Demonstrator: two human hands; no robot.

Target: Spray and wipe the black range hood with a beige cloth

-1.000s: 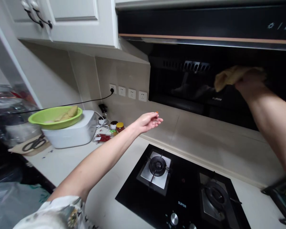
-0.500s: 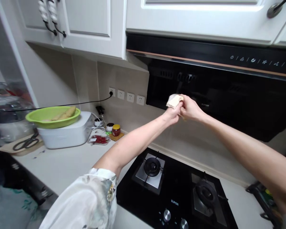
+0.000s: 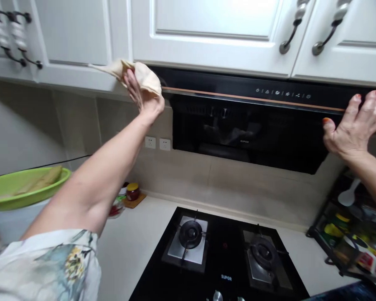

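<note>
A cream cloth (image 3: pixel 147 78) is in my left hand (image 3: pixel 138 93), raised to the left end of the black range hood (image 3: pixel 207 85). The cloth drapes over the hand, and one corner trails out to the left across the white cabinet's lower edge. Some fingers are hidden by the cloth. Over at the hood's right end, my right hand (image 3: pixel 354 125) is spread with its fingertips at the front panel, holding nothing. Whether the palm touches the hood I cannot tell.
Below lies a black gas hob (image 3: pixel 219 251) with two burners. A spice rack (image 3: pixel 341 234) with bottles stands at the right. At the left are a green basin (image 3: pixel 25 188) on a white box and a yellow-lidded jar (image 3: pixel 132 191). White cabinets (image 3: pixel 213 37) hang above.
My hands, together on the cloth before, have parted. The left took the cloth to the hood's left end; the right let go and moved to its right end. The view shifted right.
</note>
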